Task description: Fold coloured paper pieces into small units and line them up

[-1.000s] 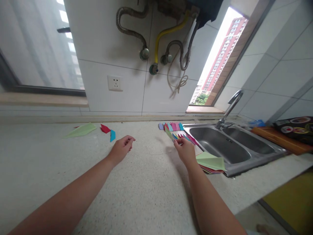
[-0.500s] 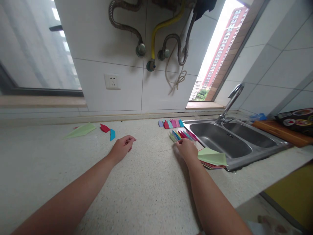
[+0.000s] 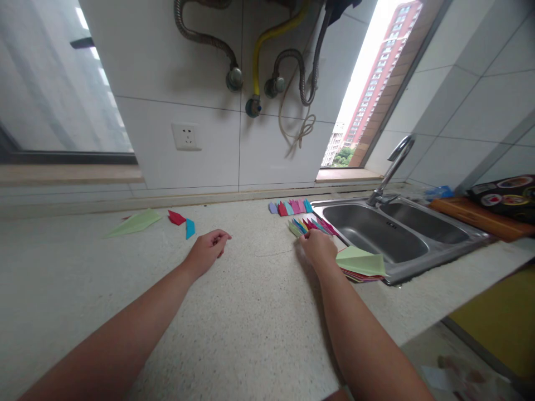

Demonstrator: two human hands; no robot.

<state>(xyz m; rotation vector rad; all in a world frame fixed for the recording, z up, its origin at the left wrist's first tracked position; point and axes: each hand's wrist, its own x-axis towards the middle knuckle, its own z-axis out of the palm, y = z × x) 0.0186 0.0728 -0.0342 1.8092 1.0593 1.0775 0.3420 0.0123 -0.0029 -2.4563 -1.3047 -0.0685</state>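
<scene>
My left hand [image 3: 208, 250] hovers over or rests on the counter, thumb and fingers pinched together; whatever they hold is too small to name. My right hand [image 3: 318, 247] is closed at the near left end of a row of colourful folded paper pieces [image 3: 313, 224], touching or nearly touching it; its fingertips are partly hidden. A thin thread-like line [image 3: 273, 254] runs along the counter towards that hand. Just behind lies a second row of small folded papers [image 3: 291, 208]. Beside my right wrist is a stack of larger folded papers [image 3: 360, 262], light green on top.
On the left lie a light green folded paper [image 3: 136, 223], a red piece [image 3: 176, 217] and a blue piece [image 3: 190, 228]. A double steel sink [image 3: 376, 234] with a tap [image 3: 395, 167] borders the counter [image 3: 234, 334] on the right. Beyond it is a wooden board [image 3: 476, 218].
The view has shifted slightly. Both hands keep nearly the same places and grips, and the papers lie as before.
</scene>
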